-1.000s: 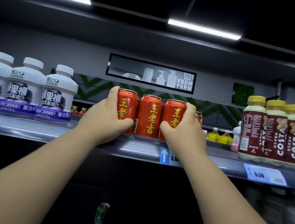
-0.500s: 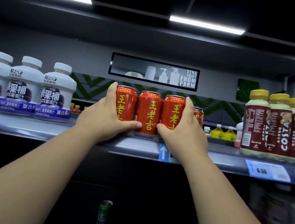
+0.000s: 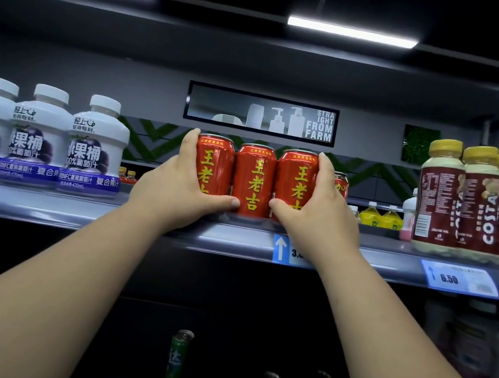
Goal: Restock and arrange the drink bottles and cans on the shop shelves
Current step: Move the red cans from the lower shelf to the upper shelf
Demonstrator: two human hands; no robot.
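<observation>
Three red cans with yellow characters stand side by side on the grey shelf [image 3: 38, 205]. My left hand [image 3: 181, 187] wraps the left red can [image 3: 214, 162], thumb across its base. My right hand [image 3: 317, 214] wraps the right red can [image 3: 296, 180], thumb low in front. The middle red can [image 3: 253, 179] is pressed between the two, touched by both thumbs. A fourth red can [image 3: 340, 185] peeks out behind my right hand.
White grape-juice bottles [image 3: 96, 145] line the shelf at left. Brown Costa bottles [image 3: 472, 201] with yellow caps stand at right. Price tags [image 3: 459, 279] hang on the shelf edge. Below, in the dark, a green can [image 3: 179, 353] and other cans show.
Both hands have squeezed the three cans closer together, thumbs now nearly meeting at the middle can. The view has shifted slightly.
</observation>
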